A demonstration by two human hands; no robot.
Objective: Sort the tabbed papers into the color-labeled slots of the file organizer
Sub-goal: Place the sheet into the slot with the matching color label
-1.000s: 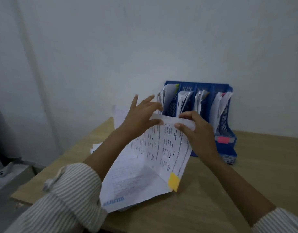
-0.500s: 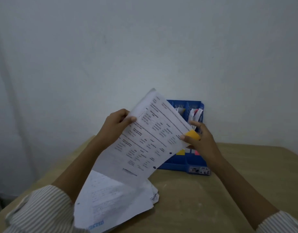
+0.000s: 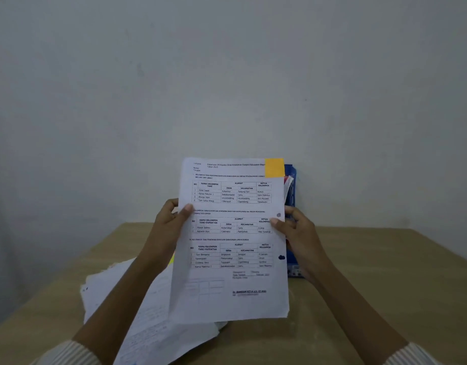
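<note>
I hold a printed sheet [image 3: 231,238] upright in front of me, with an orange tab [image 3: 274,167] stuck at its top right corner. My left hand [image 3: 169,227] grips its left edge, thumb on the front. My right hand [image 3: 298,233] pinches its right edge at about the same height. The blue file organizer [image 3: 291,185] stands behind the sheet against the wall; only a strip of its right side shows, with some papers in it. Its colour labels are hidden.
A loose pile of white papers [image 3: 153,312] lies on the wooden table [image 3: 345,272] at the lower left, under my left forearm. A plain white wall [image 3: 227,75] rises just behind the table.
The sheet was lifted off the pile and turned upright to face me, so the orange tab went from its lower corner to the top right. Both hands now hold its side edges.
</note>
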